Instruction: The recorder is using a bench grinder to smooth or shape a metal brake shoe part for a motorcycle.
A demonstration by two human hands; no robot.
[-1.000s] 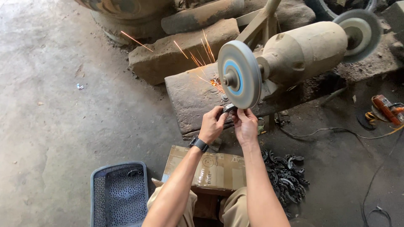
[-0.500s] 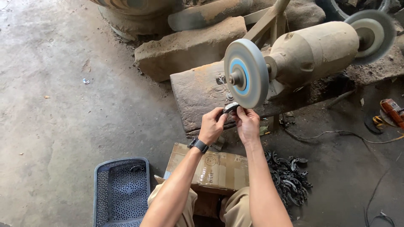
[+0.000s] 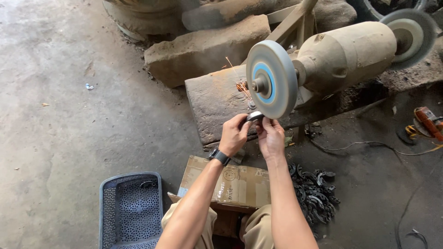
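Pinching a small curved metal piece [image 3: 254,116] together, the left hand [image 3: 234,135] and right hand [image 3: 271,137] press it against the lower rim of the grinding wheel [image 3: 271,78]; sparks [image 3: 238,79] fly just left of the wheel.

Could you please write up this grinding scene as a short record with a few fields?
Setting: concrete floor, workshop
Machine: bench grinder on a stone block
Wheel: grey grinding wheel with blue centre, a few sparks beside it
Left hand: grips small metal part, wears a wristwatch
Right hand: holds same part at the wheel's lower edge
Nearby: cardboard box, blue perforated basket, pile of dark metal parts
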